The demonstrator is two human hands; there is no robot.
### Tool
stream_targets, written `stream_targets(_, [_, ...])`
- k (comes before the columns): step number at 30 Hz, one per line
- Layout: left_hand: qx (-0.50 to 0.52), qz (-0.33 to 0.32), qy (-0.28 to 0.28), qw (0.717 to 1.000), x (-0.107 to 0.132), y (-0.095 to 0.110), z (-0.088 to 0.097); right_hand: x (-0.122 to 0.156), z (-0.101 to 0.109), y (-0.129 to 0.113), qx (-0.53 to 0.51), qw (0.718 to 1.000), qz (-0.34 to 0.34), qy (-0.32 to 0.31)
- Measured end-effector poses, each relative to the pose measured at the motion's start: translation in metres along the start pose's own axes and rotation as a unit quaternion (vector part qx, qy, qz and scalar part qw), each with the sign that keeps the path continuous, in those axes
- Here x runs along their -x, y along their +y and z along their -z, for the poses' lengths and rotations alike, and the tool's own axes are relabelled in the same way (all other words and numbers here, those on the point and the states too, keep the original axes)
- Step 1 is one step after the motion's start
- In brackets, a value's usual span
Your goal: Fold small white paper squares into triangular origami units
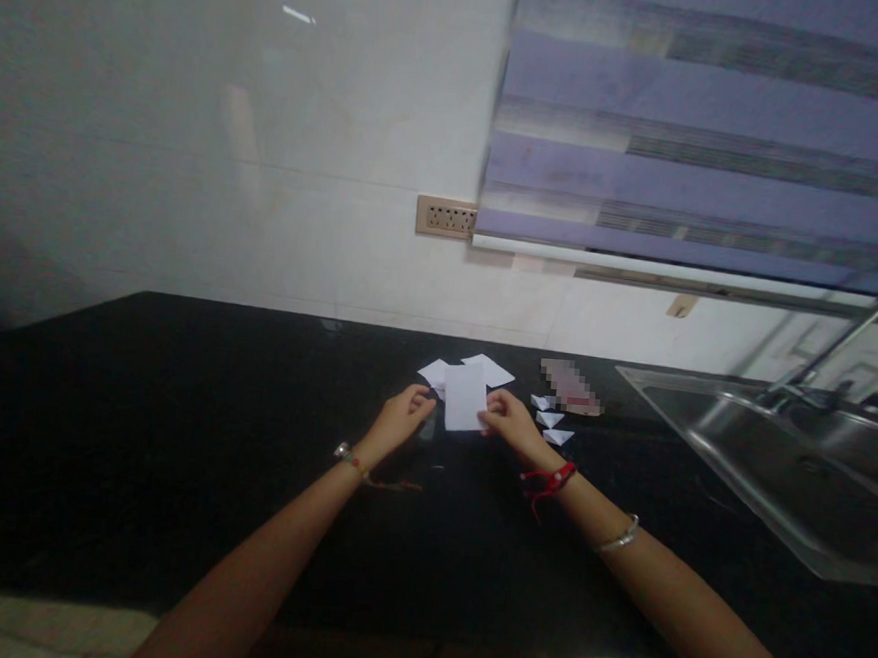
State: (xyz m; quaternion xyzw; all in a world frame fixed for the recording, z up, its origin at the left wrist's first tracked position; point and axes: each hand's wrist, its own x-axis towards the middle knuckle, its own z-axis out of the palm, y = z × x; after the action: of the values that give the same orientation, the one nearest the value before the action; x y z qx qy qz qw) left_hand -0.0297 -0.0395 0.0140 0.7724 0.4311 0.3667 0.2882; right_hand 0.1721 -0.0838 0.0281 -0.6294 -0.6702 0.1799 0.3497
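Note:
A white rectangular sheet of paper [465,399] is held up just over the black countertop. My right hand [512,421] pinches its lower right edge between thumb and fingers. To the left of the sheet is my left hand [403,415], its fingers loosely curled and a little apart, with a small gap between fingertips and paper. Behind the sheet lie more white paper pieces, one to the right [492,371] and one to the left [433,372], both partly covered. Small folded paper triangles [551,419] sit in a column beyond my right hand.
The black countertop [176,431] runs along a pale wall. A blurred-out flat pinkish object [570,386] lies behind the triangles. On the right is a metal sink [758,492] with a faucet [844,342]. A socket strip [447,217] and a purple striped blind [693,136] are on the wall.

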Motion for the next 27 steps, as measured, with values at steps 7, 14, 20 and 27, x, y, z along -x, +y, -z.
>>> stream_targets(7, [0.012, -0.034, -0.065, 0.997, 0.011, 0.005, -0.01, 0.031, 0.004, 0.009, -0.207, 0.964, -0.117, -0.116])
stream_targets(14, [0.085, -0.007, -0.065, 0.994, 0.016, 0.019, -0.015, 0.031, 0.009, 0.017, -0.219, 0.959, -0.091, -0.152])
stream_targets(20, [0.087, -0.001, -0.09, 0.992, 0.019, 0.024, -0.019, 0.033, 0.012, 0.021, -0.126, 0.98, 0.04, -0.149])
stream_targets(27, [-0.03, -0.061, -0.114, 0.991, 0.019, 0.025, -0.015, 0.037, 0.016, 0.012, 0.006, 0.984, 0.161, -0.078])
